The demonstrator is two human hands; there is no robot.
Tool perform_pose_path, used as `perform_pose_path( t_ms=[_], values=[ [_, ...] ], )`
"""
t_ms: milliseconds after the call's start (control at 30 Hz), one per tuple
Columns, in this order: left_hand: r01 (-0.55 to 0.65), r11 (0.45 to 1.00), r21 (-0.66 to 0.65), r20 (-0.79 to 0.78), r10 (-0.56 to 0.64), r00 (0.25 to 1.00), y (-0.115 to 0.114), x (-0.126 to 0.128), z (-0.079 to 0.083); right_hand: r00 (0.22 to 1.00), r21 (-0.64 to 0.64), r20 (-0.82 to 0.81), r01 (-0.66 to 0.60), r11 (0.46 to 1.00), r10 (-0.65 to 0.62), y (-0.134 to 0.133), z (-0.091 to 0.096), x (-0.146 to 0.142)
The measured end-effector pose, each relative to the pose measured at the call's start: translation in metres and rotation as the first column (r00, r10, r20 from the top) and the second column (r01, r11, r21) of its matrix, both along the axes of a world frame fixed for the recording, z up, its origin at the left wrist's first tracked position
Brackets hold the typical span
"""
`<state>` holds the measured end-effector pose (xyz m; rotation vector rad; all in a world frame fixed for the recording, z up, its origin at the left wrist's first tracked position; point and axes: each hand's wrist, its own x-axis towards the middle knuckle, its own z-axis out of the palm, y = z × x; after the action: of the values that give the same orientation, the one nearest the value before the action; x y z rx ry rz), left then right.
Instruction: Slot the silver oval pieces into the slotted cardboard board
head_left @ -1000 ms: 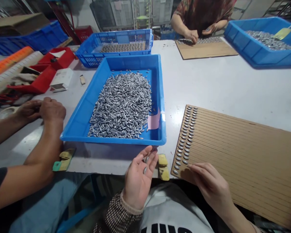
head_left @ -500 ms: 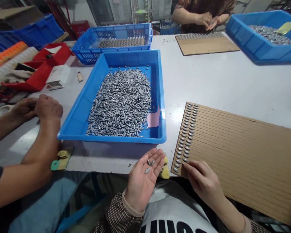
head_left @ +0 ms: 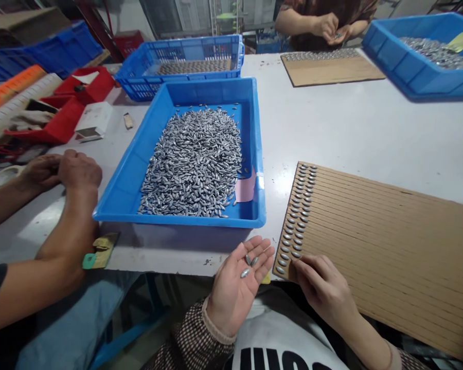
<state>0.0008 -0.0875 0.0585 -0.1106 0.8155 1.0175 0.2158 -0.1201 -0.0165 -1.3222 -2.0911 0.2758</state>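
My left hand [head_left: 241, 288] is open, palm up, between the blue tray and the board. On its fingers and palm lie a few small silver-grey, spindle-shaped metal pieces [head_left: 245, 273]. My right hand [head_left: 324, 290] is closed in a pinch at the near left corner of a grooved cardboard board [head_left: 386, 241]. Its fingertips press at the lower end of the second column, on a metal piece mostly hidden by them. Two columns of the same pieces [head_left: 298, 228] run along the board's left side. A blue tray [head_left: 257, 133] holds a large heap of them [head_left: 193, 164].
At left, a co-worker's hands [head_left: 67, 169] rest close together on the table. Across the table another person's hands [head_left: 334, 32] work above a second board [head_left: 327, 74]. A blue crate [head_left: 139, 67], another blue tray [head_left: 393, 67], red bins [head_left: 67, 126] and a white box [head_left: 94, 121] stand around.
My left hand has moved a little right, toward the board, with the pieces still on it. My right hand stays at the board's near left corner.
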Motion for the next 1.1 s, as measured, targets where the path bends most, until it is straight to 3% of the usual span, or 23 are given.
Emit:
perform_pose_path(
  t_ms=[167, 267, 367, 500, 633, 800, 1100],
  values=[
    [0.088, 0.996, 0.014, 0.057, -0.089, 0.994, -0.003, 0.007, 0.0, 0.99, -0.018, -0.139, -0.001, 1.0, -0.001, 0.003, 0.03, -0.012],
    [0.124, 0.992, 0.011, 0.032, -0.124, 0.992, -0.006, 0.016, 0.0, 0.989, -0.062, -0.136, -0.066, 0.996, 0.057, 0.008, 0.049, -0.03],
    [0.149, 0.989, 0.0, -0.013, -0.149, 0.989, -0.009, 0.024, 0.0, 0.992, -0.11, -0.1, -0.091, 0.99, 0.08, 0.015, 0.057, -0.047],
    [0.155, 0.987, 0.036, -0.011, -0.155, 0.988, -0.01, 0.03, -0.004, 0.971, -0.126, -0.209, -0.142, 0.982, 0.113, 0.016, 0.056, -0.051],
    [0.121, 0.991, 0.059, -0.002, -0.121, 0.993, -0.006, 0.025, -0.004, 0.927, -0.16, -0.366, -0.151, 0.975, 0.083, 0.007, 0.054, -0.031],
    [0.067, 0.997, 0.032, 0.017, -0.067, 0.998, 0.0, 0.015, 0.002, 0.94, -0.245, -0.316, 0.047, 0.968, -0.125, -0.007, 0.037, -0.002],
    [0.063, 0.996, 0.056, -0.013, -0.063, 0.998, -0.003, 0.016, -0.003, 0.972, -0.158, -0.216, 0.055, 0.986, -0.089, -0.01, 0.01, 0.002]
  ],
)
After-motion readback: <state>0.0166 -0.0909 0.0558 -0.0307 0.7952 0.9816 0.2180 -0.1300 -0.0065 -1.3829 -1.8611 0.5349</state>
